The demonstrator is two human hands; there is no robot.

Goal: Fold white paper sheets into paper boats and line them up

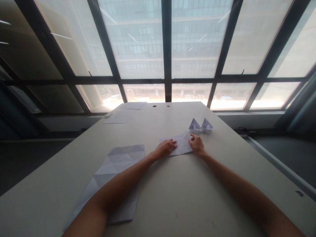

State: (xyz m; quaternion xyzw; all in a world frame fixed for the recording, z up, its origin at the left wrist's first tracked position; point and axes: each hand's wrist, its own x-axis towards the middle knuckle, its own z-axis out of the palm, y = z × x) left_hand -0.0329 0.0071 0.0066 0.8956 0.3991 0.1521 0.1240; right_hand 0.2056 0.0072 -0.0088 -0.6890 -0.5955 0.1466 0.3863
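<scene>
A folded sheet of white paper (182,143) lies on the white table between my hands. My left hand (166,148) rests on its left part, palm down with the fingers stretched over the paper. At the right edge, my right hand (197,144) has its thumb and curled fingers closed on the paper. Just beyond that hand stand two small folded paper boats, the left boat (194,125) and the right boat (207,125), side by side. Under my left forearm is a larger creased sheet (116,171), partly hidden by the arm.
Several flat white sheets (133,105) lie at the table's far left, with another single sheet (116,118) nearer. The long white table (170,197) reaches toward a wall of framed windows (168,49). Dark curtains (17,108) hang at both sides.
</scene>
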